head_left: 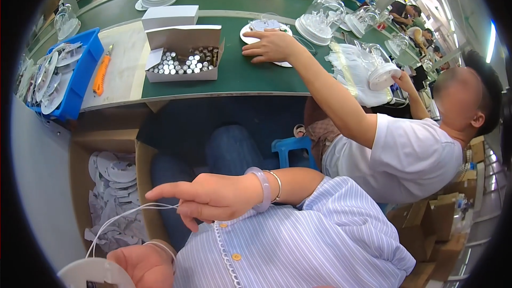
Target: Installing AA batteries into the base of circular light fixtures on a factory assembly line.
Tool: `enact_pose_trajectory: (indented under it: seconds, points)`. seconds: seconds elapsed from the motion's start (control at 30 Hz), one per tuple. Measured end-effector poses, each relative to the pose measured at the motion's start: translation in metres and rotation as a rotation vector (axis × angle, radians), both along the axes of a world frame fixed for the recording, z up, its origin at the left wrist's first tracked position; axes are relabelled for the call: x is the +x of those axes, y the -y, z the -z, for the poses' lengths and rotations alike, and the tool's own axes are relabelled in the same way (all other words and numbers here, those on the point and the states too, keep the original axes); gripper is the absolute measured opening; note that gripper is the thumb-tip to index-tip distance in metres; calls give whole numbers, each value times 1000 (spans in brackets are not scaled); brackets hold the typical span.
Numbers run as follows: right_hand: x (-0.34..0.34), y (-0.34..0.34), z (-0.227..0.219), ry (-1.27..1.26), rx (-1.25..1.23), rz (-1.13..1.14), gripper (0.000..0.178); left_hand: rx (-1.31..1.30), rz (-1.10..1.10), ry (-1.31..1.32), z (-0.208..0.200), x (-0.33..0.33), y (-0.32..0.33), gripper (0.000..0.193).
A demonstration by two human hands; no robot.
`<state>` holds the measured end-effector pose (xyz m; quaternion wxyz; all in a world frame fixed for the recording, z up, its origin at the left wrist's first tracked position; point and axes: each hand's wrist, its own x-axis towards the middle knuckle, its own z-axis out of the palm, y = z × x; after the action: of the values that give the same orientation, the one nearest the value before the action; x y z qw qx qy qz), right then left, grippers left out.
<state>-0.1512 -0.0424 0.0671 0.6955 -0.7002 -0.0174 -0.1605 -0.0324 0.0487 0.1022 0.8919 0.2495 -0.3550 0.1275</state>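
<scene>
Pinches thin white wires (137, 208) in the right hand (213, 196) and seems to support the white disc (95, 271), probably light, stiff, slippery and best held by its rim, low near the cardboard box (146, 178) in the left hand (145, 266), with its closure impossible to tell.

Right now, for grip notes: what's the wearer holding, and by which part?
The right hand pinches white wires away from the round white base; the left hand holds the base's edge.

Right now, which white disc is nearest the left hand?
The lower-left disc, by the left hand: only its wires run up to the right hand.
</scene>
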Motion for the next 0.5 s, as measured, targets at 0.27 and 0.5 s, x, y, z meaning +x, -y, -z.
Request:
enact_pose_trajectory:
  seconds: [0.27, 0.5]
  points:
    - [-3, -3, 6, 53, 6, 5, 45, -45, -30, -95, 9, -2, 4, 38]
    - [-7, -2, 10, 82, -43, 108, 47, -107, -80, -170, 21, -2, 7, 39]
